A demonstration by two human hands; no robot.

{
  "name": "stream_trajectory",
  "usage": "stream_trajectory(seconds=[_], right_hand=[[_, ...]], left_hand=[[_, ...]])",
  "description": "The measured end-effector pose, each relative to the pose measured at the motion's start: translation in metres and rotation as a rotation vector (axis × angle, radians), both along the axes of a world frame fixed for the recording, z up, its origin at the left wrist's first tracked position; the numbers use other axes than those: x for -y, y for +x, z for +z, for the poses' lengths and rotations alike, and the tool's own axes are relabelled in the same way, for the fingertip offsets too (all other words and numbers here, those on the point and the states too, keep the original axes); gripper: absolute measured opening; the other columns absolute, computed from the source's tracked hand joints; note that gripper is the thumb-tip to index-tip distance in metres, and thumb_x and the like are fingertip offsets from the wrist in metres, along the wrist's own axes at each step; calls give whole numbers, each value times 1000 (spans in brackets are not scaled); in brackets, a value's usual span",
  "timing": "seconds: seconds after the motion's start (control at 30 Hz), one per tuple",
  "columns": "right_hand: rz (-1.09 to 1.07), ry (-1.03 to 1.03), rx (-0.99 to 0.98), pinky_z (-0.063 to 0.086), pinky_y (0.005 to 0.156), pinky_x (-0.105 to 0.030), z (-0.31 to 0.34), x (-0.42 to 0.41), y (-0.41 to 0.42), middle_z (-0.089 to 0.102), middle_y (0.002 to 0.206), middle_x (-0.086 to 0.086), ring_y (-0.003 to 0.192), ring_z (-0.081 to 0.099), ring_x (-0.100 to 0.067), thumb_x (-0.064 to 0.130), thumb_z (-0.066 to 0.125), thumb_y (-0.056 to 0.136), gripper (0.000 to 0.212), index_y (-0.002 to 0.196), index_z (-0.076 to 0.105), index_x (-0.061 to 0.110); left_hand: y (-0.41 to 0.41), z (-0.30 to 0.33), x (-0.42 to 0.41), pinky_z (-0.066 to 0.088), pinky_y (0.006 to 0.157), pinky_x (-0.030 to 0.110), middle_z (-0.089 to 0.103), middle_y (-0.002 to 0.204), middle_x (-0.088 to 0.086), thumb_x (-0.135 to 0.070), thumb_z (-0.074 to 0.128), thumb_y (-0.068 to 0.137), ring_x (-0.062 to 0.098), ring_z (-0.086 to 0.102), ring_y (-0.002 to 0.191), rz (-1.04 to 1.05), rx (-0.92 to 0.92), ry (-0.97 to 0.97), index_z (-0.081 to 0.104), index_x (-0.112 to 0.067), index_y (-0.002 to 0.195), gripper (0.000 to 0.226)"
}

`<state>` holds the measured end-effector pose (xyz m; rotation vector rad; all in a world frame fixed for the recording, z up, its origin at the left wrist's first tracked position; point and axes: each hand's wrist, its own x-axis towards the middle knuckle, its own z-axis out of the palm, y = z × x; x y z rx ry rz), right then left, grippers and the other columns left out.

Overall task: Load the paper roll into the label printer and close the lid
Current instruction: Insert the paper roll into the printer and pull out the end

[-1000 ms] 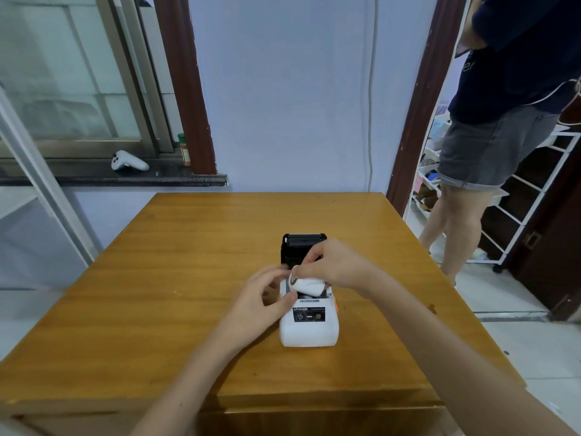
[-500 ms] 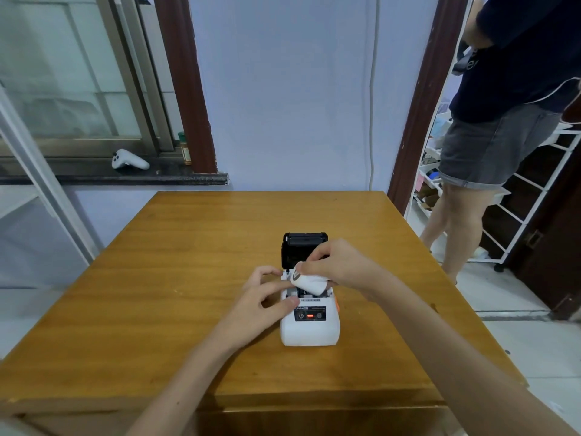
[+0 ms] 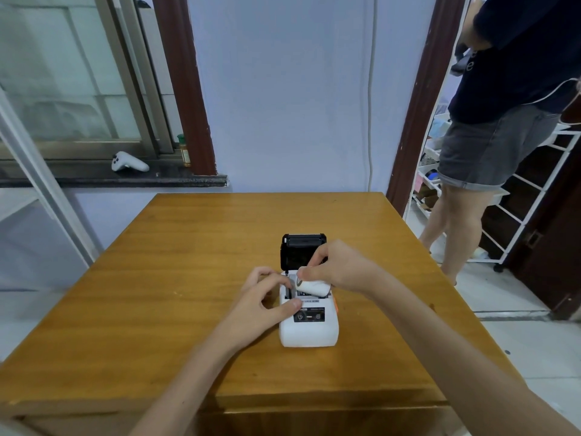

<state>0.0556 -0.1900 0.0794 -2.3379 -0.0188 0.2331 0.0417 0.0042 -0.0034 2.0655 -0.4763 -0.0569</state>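
Observation:
A small white label printer (image 3: 309, 330) stands on the wooden table (image 3: 157, 278), with its black lid (image 3: 302, 251) swung up at the back. My right hand (image 3: 334, 267) holds a white paper roll (image 3: 312, 287) tilted over the open paper bay, its left end dipping toward the bay. My left hand (image 3: 262, 297) rests against the printer's left side, thumb on its top face, fingers at the bay's left edge. The inside of the bay is mostly hidden by the roll and my fingers.
A person in dark shirt and grey shorts (image 3: 490, 146) stands in the doorway at the right, beside a white wire rack (image 3: 534, 196). A white game controller (image 3: 127, 163) and a small bottle (image 3: 185, 151) sit on the window ledge behind the table.
The roll has sunk a little lower toward the bay in my right hand. My left hand's fingers have shifted along the printer's left side.

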Motion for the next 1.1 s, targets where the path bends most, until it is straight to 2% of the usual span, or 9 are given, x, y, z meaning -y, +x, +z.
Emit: stream_trajectory(seconds=[0.13,0.23,0.47,0.6,0.7,0.8,0.93,1.03,1.1], right_hand=[[10,-88,29,40,54,-25,-2,-9,-2,63,77,-2,68,54,-14,39,76,77,34,92,71,9],[27,-103,27,42,56,-27,-3,-12,-4,58,71,-2,65,52,-17,41,75,78,37,94,70,8],[54,-197,168,32,48,-28,-17,-19,-15,48,58,3,49,40,-11,43,68,83,37,96,66,9],[70,-264,189,35,59,-33,-19,-18,-18,46,58,7,54,41,-10,51,63,85,40,98,65,13],[108,-390,197,34,82,-39,-20,-18,-20,43,62,12,75,46,-16,60,53,87,47,104,64,18],[149,-428,192,31,86,-38,-19,-18,-20,46,65,13,81,47,-17,64,48,88,49,110,57,21],[236,-182,59,38,61,-26,-12,-8,-17,54,69,7,65,50,-10,40,57,90,29,113,54,22],[265,-7,-5,52,72,-23,-11,6,-16,68,97,8,83,63,-7,16,58,86,29,114,64,19],[286,28,14,46,66,-11,-13,12,-19,66,91,14,74,58,1,4,56,85,34,115,66,16]], left_hand=[[-2,-1,-1,41,91,19,45,122,-20,-67,65,70,3,51,109,9,15,-5,66,-39,99,40],[-2,0,-1,39,86,16,45,120,-23,-67,65,71,0,51,105,10,21,0,65,-41,100,39],[-2,-3,0,41,85,19,45,115,-26,-65,66,72,5,53,99,14,29,-29,64,-46,97,32],[-1,-4,1,41,86,18,46,113,-27,-64,67,72,5,54,100,17,44,-32,65,-44,96,31],[-1,-5,1,41,86,19,47,116,-22,-64,66,71,3,53,102,18,52,-25,65,-43,98,34],[-2,-4,1,42,87,19,48,117,-18,-64,65,70,1,52,102,15,55,-19,65,-41,99,37],[-1,-4,0,41,85,18,46,119,-19,-67,64,71,1,51,101,9,44,-6,63,-42,101,39],[0,-4,0,41,86,18,47,119,-19,-67,65,70,2,52,102,15,50,-7,64,-40,100,40],[0,-4,-1,42,87,18,48,119,-19,-67,65,70,1,52,103,14,49,-7,65,-41,99,40]])
